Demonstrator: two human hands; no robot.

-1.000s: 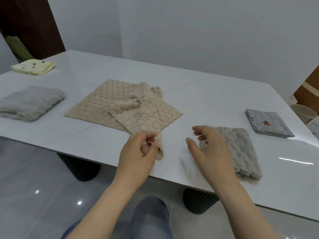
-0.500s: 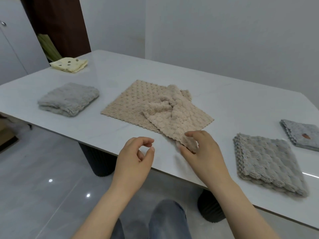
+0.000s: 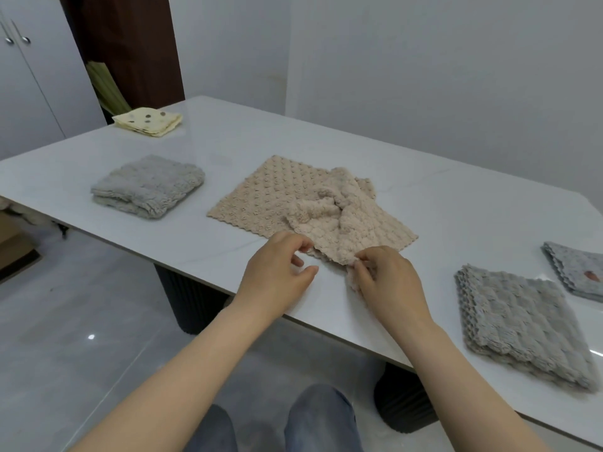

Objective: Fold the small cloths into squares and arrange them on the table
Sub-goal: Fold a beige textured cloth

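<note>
On bench [image 3: 430, 194], centre: beige cloth [image 3: 287, 194], L part flat, R part bunched w/ a twist. R hand [image 3: 388, 282] pinches its near corner, close to bench's front edge. L hand [image 3: 277, 272] just beside, thumb & fingers apart, fingertips at the scalloped edge; contact unclear. Bare bench betw. beige cloth & folded grey cloth [image 3: 146, 187] at L, also along far side. Second grey cloth [image 3: 518, 327] near front edge, R. Blue-grey cloth [image 3: 577, 272] cut off by frame. Yellow dotted cloth [image 3: 148, 120] at far L corner. Pinched corner partly hidden by R fingers.

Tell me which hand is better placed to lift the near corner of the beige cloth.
The right hand: it pinches that corner of the beige cloth; the left hand is beside the edge, holding nothing.
</note>
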